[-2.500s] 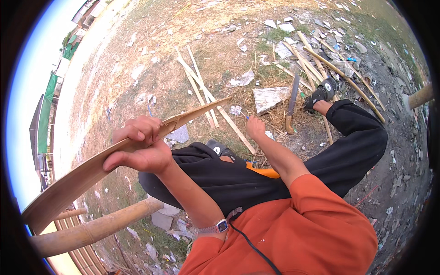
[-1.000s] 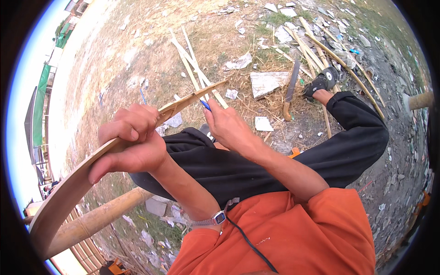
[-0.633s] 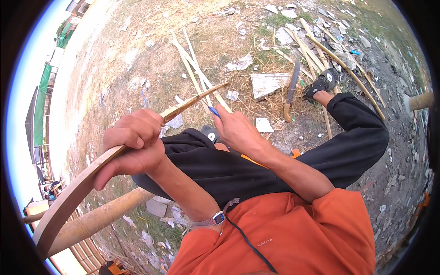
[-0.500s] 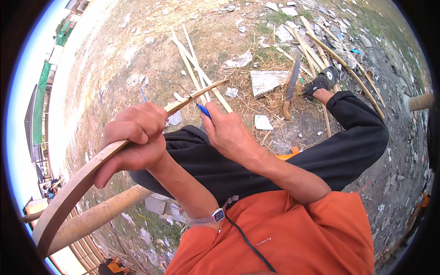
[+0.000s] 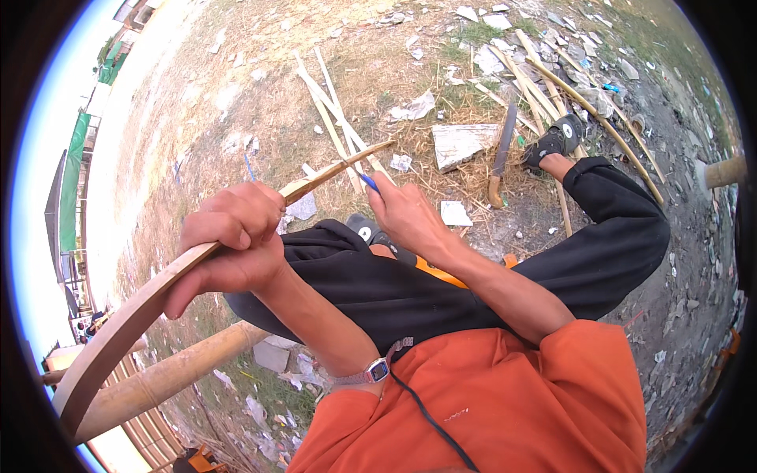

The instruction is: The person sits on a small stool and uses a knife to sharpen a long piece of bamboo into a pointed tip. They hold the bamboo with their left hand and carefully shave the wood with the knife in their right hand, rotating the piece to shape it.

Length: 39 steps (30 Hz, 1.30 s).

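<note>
Gripping: left hand (image 5: 233, 248) clenched around long curved tan bamboo strip (image 5: 142, 315); right hand (image 5: 406, 221) pinching small blue pen (image 5: 369, 183) at strip's tapered end.

Bright, even daylight, sharp focus, strong fisheye bending at edges.

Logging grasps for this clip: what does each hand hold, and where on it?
The left hand grips the bamboo strip around its middle. The right hand pinches a blue pen near its lower end, tip by the strip.
</note>
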Motion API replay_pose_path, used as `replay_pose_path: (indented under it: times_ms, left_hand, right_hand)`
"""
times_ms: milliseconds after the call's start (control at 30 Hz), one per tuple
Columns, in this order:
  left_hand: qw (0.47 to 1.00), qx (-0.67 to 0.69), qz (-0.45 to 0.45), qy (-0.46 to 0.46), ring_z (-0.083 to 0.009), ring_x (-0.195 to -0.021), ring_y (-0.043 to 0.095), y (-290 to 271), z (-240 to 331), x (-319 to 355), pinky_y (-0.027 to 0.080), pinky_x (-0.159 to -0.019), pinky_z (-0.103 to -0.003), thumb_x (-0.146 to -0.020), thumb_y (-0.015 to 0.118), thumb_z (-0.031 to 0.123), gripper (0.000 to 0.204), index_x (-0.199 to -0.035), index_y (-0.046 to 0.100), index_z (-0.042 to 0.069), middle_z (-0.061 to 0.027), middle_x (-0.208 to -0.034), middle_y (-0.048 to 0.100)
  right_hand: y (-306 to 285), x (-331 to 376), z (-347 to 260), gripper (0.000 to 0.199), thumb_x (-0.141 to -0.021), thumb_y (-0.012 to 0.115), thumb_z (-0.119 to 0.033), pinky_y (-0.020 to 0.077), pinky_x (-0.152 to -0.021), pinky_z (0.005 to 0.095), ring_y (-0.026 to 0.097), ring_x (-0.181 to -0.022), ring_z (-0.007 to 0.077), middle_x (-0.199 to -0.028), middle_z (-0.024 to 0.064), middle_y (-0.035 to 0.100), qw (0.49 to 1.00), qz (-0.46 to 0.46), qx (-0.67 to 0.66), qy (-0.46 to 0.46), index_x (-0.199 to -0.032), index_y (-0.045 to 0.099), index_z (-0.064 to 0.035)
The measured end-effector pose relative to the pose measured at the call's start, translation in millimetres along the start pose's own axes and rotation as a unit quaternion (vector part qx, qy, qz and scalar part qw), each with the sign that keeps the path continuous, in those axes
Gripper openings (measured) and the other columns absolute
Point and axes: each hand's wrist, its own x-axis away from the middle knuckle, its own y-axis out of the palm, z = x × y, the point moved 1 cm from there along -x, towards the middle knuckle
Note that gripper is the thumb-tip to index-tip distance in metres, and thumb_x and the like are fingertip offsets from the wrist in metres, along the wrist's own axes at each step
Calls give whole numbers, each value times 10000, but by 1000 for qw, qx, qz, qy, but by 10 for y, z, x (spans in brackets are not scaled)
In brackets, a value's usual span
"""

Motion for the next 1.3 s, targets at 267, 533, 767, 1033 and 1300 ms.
replay_pose_path:
  times_ms: [267,533,767,1033,1300]
  left_hand:
    - [999,22,-45,0,-131,-425,228,19,24,-30,222,-427,-294,-738,251,831,743,-635,313,98,6,-492,258]
    - [998,37,-46,0,-133,-421,228,28,-4,-69,212,-428,-298,-760,249,814,725,-626,304,104,4,-487,263]
    - [998,39,-43,1,-131,-427,222,41,-11,-72,230,-436,-300,-774,243,802,711,-632,308,108,6,-495,255]
    - [999,36,-16,30,-136,-349,308,50,-35,-81,268,-361,-282,-768,289,806,753,-604,356,74,-15,-459,324]
    - [998,37,-51,31,-138,-349,312,64,-25,-92,278,-354,-281,-773,282,800,748,-610,368,74,-15,-463,331]
  right_hand:
    - [105,-64,353,183,-932,449,-203,463,-605,539,588,-683,469,-685,278,587,999,13,35,34,-985,482,-31]
    - [170,-183,475,228,-935,451,-225,467,-620,540,590,-667,463,-718,271,603,998,9,11,56,-970,493,-4]
    - [329,-263,642,240,-936,436,-244,435,-615,543,565,-666,473,-654,276,570,998,40,0,57,-982,487,-14]
    - [277,-282,623,238,-931,457,-237,475,-640,535,597,-697,463,-697,261,599,999,24,9,34,-979,503,-9]
    - [375,-302,829,288,-947,425,-266,489,-655,531,599,-718,469,-728,277,594,997,4,28,76,-1013,504,3]
